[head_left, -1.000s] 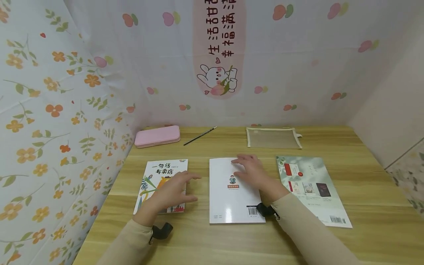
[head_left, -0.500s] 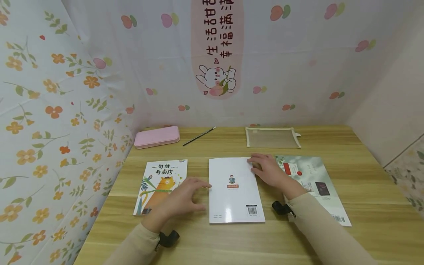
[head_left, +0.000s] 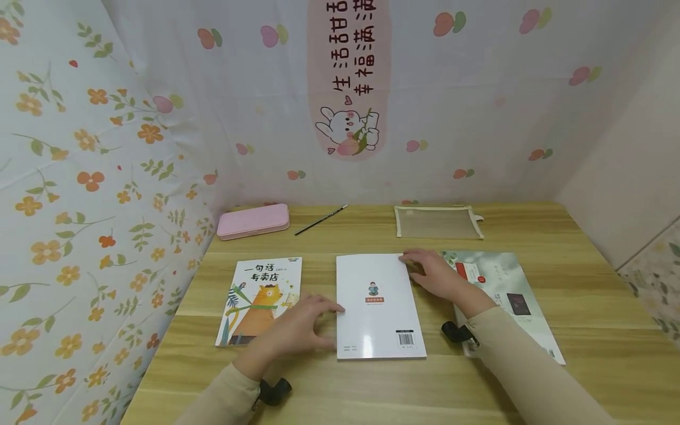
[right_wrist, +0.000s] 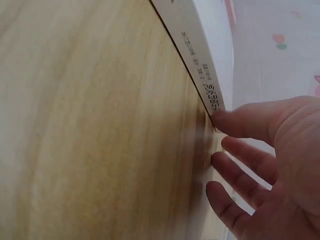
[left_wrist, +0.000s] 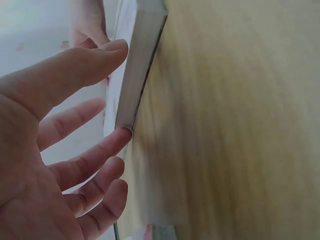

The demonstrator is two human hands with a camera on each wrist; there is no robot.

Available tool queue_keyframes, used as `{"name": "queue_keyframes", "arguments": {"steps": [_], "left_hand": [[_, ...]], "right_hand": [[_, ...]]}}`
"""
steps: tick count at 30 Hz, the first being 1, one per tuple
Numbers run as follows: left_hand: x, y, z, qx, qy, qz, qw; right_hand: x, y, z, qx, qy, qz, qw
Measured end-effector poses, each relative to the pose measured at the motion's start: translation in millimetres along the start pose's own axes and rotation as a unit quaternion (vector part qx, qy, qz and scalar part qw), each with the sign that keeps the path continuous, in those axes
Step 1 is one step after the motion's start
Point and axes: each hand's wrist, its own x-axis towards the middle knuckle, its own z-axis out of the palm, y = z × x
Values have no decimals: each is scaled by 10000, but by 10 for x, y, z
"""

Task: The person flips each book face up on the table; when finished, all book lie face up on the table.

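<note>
A white book (head_left: 379, 307) lies flat, back cover up, in the middle of the wooden table (head_left: 372, 383). My left hand (head_left: 305, 324) rests on the table at the book's left edge, fingers spread; in the left wrist view a fingertip (left_wrist: 122, 134) touches the page edge of the white book (left_wrist: 142, 65). My right hand (head_left: 431, 273) lies against the book's upper right edge with fingers fairly straight; in the right wrist view the thumb (right_wrist: 235, 122) meets the printed spine (right_wrist: 200, 55). Neither hand grips anything.
A picture book with an orange cat (head_left: 260, 298) lies to the left, a green-covered book (head_left: 504, 289) to the right, partly under my right forearm. At the back are a pink pencil case (head_left: 253, 221), a pencil (head_left: 321, 219) and a mesh pouch (head_left: 438, 222). Patterned walls enclose three sides.
My right hand slid off the white cover to the book's right edge. My left hand moved right from over the cat book to the white book's left edge.
</note>
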Motion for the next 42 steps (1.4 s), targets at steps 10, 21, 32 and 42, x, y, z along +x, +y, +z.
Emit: {"name": "queue_keyframes", "arguments": {"steps": [10, 21, 32, 42], "left_hand": [[10, 6, 55, -83, -32, -64, 9999], [16, 41, 59, -168, -7, -185, 9997], [46, -2, 56, -219, -8, -128, 9997], [3, 57, 80, -18, 102, 2, 9999]], "right_hand": [[67, 63, -4, 42, -136, -263, 9996], [125, 133, -31, 231, -245, -587, 9977], [143, 171, -51, 499, 52, -455, 9977], [95, 260, -39, 643, -9, -156, 9978]]}}
